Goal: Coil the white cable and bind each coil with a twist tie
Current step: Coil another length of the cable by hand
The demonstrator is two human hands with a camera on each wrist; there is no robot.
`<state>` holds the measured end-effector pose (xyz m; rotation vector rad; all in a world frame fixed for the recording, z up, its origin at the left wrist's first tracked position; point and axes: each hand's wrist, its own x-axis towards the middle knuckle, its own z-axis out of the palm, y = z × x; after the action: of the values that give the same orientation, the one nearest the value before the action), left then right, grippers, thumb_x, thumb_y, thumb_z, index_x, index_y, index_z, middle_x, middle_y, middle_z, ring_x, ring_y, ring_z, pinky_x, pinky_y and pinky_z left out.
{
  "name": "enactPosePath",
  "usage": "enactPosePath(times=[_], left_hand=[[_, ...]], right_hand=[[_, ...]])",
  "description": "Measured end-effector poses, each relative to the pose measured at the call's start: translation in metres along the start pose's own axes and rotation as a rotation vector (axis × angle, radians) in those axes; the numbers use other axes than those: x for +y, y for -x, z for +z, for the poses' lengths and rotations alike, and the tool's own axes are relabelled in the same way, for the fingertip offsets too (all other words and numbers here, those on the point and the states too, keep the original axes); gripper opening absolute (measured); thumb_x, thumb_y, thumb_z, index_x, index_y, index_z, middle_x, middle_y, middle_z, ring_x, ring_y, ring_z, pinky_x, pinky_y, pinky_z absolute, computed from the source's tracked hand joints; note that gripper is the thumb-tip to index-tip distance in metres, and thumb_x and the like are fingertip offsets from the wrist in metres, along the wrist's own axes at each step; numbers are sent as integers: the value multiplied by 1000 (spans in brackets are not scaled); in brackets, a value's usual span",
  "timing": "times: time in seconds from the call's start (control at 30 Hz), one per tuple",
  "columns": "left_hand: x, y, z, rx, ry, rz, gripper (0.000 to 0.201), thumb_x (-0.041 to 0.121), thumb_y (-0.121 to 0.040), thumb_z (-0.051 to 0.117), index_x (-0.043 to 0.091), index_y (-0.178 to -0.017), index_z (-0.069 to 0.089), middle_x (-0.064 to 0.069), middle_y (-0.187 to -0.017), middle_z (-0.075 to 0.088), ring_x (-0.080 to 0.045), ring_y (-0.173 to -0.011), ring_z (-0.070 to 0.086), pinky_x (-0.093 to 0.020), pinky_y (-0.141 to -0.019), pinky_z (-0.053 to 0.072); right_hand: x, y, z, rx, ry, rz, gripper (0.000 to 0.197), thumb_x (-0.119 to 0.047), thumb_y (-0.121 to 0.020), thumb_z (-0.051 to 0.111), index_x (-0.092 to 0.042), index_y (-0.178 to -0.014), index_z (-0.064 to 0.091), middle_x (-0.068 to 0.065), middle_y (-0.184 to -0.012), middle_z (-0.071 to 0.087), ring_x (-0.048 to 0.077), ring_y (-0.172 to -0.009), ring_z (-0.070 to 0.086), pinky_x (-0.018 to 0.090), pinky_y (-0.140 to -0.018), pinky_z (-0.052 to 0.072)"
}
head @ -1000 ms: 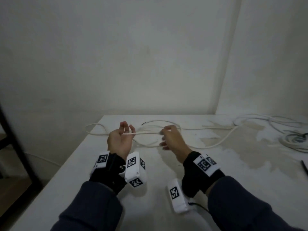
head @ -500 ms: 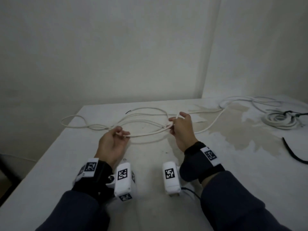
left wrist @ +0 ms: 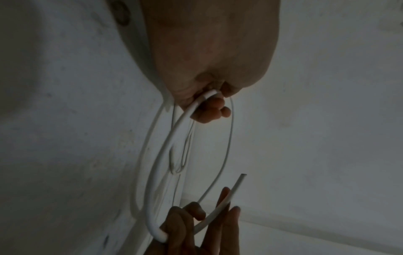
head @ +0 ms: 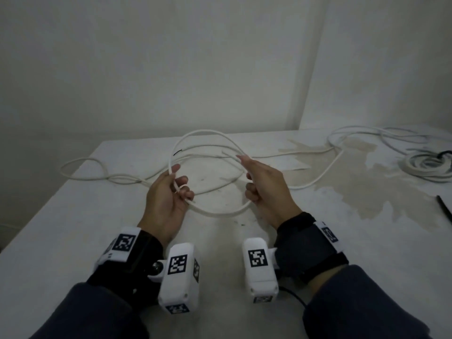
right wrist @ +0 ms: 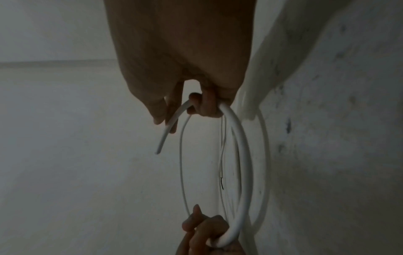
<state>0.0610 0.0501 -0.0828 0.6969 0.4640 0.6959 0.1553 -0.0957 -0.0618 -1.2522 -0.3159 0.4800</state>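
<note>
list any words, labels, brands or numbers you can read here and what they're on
No words, brands or numbers can be read in any view.
Square black-and-white coded markers, patterns and not text: on the left wrist camera, the left wrist band, the right wrist camera and the right wrist band.
The white cable held in the left hand and right hand shows no print.

Three views on one loop of white cable [head: 220, 211]

The head camera looks forward and down from above the table [head: 73, 228], taking in both hands and the corner walls beyond the cable. Each wrist camera sits close behind its own palm, looking along the fingers across the loop to the opposite hand; all three share that loop.
</note>
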Motion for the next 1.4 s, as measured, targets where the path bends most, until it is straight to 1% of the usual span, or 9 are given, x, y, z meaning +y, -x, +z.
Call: enactPosePath(times=[0.13,0.23,0.47,0.67,0.77,0.9,1.03,1.23,1.4], left_hand=[[-1,3,1,-53,-129,17,23,25,-102,38,10,-97,55,4,-52,37,-6,-35,25,-16,-35,27],[-2,7,3,-134,-217,15,25,21,-103,36,9,-90,55,3,-51,38,-6,-36,25,-17,-36,28],[-6,24,8,-352,-497,1,14,8,-97,44,9,-96,58,-7,-77,63,-16,-67,56,-26,-62,46],[-8,35,10,-590,-687,-8,17,11,-98,43,6,-94,59,1,-60,50,-9,-55,43,-18,-52,38],[-11,35,14,-557,-616,-33,23,8,-99,39,5,-90,59,4,-52,41,-6,-47,35,-16,-47,32],[-12,33,16,-418,-261,-190,23,8,-100,34,9,-83,50,5,-47,35,-5,-39,29,-14,-39,28],[-10,28,15,-233,0,-252,25,9,-101,32,10,-81,47,3,-49,38,-7,-40,34,-15,-40,34],[-13,35,12,-262,-363,-293,26,10,-97,41,-1,-88,62,-12,-79,63,-19,-76,61,-31,-84,50],[-12,33,15,-258,-478,-176,34,24,-99,44,0,-109,66,-11,-93,60,-21,-88,57,-38,-91,50]], right_hand=[[3,2,-3,21,126,-49,8,-18,-79,76,-17,-71,74,-16,-44,50,7,-43,31,19,-46,29],[2,5,-2,-18,180,-121,12,-5,-73,77,-10,-66,69,-12,-53,60,0,-42,42,17,-47,32],[2,16,9,-53,419,-424,37,7,-59,79,-20,-63,54,-6,-62,41,8,-58,39,18,-55,35],[4,14,3,-8,328,-466,33,8,-64,78,-17,-68,57,-3,-67,53,9,-64,50,19,-61,43],[3,12,-2,-26,198,-373,23,12,-73,69,-10,-70,62,-1,-67,59,9,-68,57,19,-65,49],[1,11,-3,-114,-109,-97,11,1,-87,58,-5,-91,66,6,-79,64,16,-75,63,21,-69,53],[3,14,3,-140,-57,19,17,-17,-97,53,-5,-101,65,5,-75,65,12,-62,64,21,-58,53],[1,12,1,-28,-15,-20,20,-10,-98,47,-4,-101,65,-6,-48,35,7,-40,26,18,-37,24],[-3,7,-7,113,-6,-27,22,-9,-93,50,-11,-98,71,-6,-49,29,10,-45,22,21,-40,21]])
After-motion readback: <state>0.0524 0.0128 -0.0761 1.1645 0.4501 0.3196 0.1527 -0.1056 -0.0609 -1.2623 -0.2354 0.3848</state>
